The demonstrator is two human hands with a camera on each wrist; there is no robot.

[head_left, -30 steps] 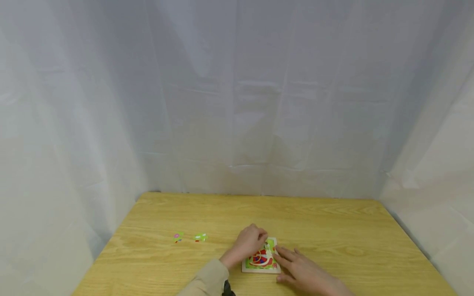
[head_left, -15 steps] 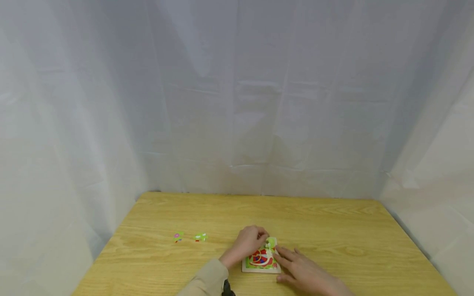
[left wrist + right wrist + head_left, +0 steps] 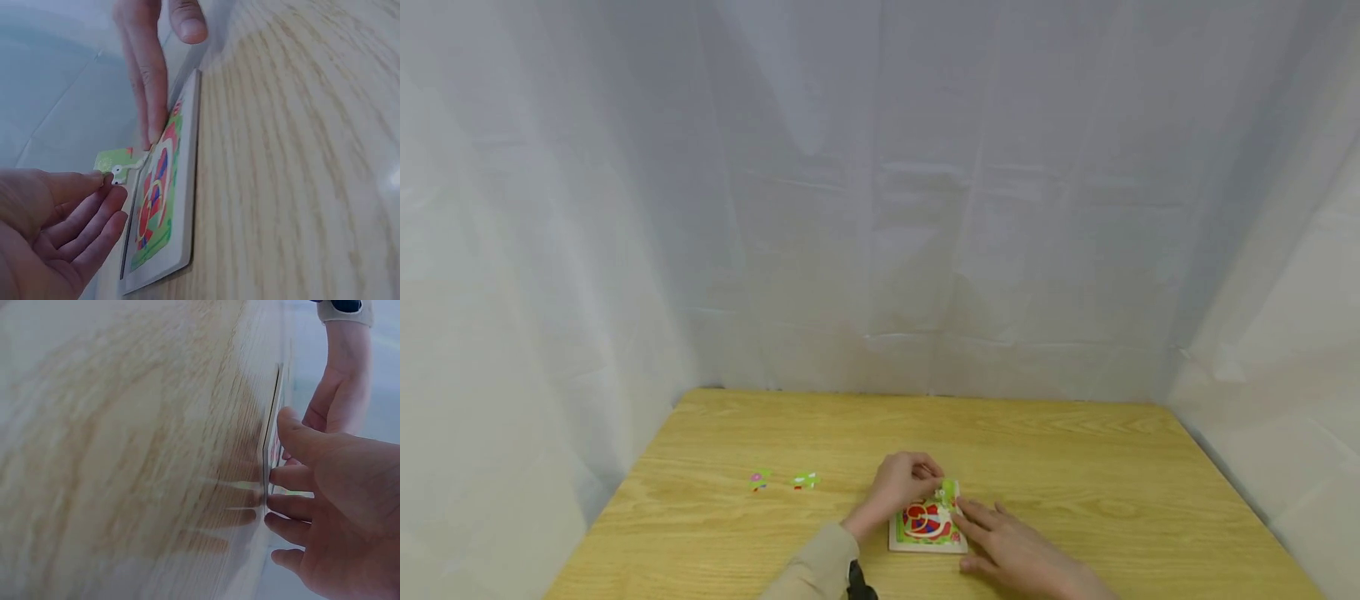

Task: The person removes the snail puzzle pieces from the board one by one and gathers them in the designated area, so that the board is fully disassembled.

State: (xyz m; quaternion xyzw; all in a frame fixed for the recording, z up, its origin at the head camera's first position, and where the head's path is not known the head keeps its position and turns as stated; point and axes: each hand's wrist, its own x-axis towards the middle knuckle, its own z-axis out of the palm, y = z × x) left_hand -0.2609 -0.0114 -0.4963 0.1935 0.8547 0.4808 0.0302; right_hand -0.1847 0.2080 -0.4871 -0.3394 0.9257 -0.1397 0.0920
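A jigsaw board with a pale wooden frame and a red, blue and green snail-like picture lies on the table. My left hand pinches a green puzzle piece with a printed eye between thumb and fingers. That piece is tilted over the board's far part in the left wrist view. My right hand has its fingers extended, with fingertips at the board's right edge.
Two loose puzzle pieces lie left on the wooden table: a green one with a pink flower and a green-and-white one. White sheeting hangs behind and at both sides.
My left hand has shifted slightly, and the green puzzle piece in it has changed its tilt over the board's far corner. My right hand stays in place at the board's edge.
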